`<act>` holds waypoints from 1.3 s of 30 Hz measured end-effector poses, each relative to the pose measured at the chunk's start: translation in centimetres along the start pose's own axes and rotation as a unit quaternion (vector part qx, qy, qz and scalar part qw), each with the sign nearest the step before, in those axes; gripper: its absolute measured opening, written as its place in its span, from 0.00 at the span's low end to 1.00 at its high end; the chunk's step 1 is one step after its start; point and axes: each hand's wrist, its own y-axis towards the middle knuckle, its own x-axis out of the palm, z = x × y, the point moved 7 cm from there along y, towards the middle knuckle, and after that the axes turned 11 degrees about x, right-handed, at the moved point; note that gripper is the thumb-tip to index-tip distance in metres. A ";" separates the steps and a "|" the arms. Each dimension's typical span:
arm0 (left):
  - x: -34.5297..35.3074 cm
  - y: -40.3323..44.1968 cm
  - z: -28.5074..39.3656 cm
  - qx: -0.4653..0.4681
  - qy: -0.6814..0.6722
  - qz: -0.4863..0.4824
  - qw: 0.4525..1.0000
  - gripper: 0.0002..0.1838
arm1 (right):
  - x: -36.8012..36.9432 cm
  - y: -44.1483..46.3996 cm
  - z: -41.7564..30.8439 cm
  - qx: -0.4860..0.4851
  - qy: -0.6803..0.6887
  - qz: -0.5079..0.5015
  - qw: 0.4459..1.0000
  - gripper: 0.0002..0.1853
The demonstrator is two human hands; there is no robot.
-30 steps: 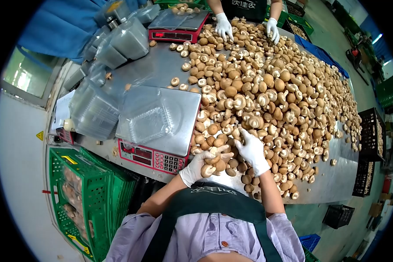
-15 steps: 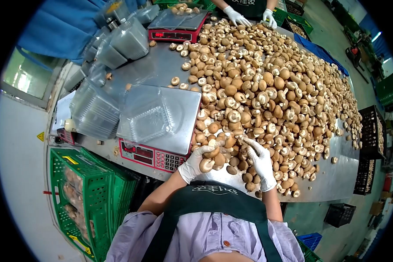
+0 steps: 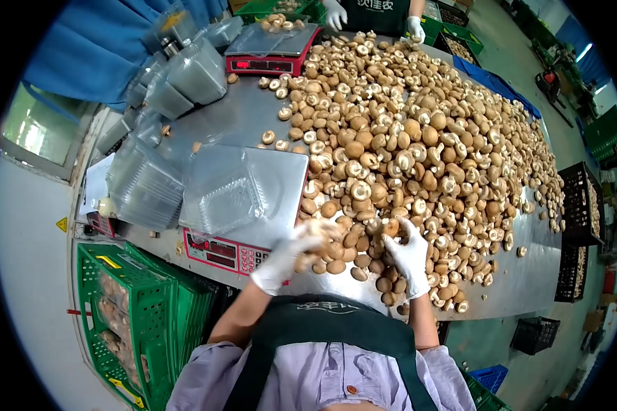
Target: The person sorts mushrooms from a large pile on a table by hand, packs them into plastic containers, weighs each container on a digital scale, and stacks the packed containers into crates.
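A large heap of brown-capped mushrooms covers much of the metal table. My left hand, in a white glove, is closed round mushrooms at the heap's near left edge, close to the scale. It is smeared by motion, so how many it holds is unclear. At the near edge of the heap, my gloved right hand curls its thumb and fingers about a mushroom. A clear plastic tray rests on the near scale's metal plate, left of the heap.
Stacked clear trays stand left of the scale. A second red scale bears a tray of mushrooms. Across the table is a co-worker in white gloves. Green crates stand at lower left; black crates at right.
My left hand has shifted left towards the scale with mushrooms in it. My right hand has moved slightly left and up. The co-worker's hands have drawn back from the heap.
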 end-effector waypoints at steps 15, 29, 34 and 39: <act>-14.1 -4.3 8.6 0.253 0.698 0.255 0.620 0.19 | -8.6 -3.0 5.0 0.035 -0.039 0.134 0.990 0.28; 5.3 1.1 0.2 0.332 0.606 -0.084 0.718 0.13 | -27.5 -25.2 27.9 0.347 -0.116 0.552 0.750 0.28; 4.6 1.1 -1.3 0.342 0.619 -0.096 0.700 0.13 | -28.2 -26.8 36.3 0.364 -0.222 0.486 0.763 0.37; 3.0 -0.2 -2.3 0.335 0.629 -0.085 0.697 0.13 | -26.8 -22.9 36.1 0.360 -0.116 0.467 0.800 0.28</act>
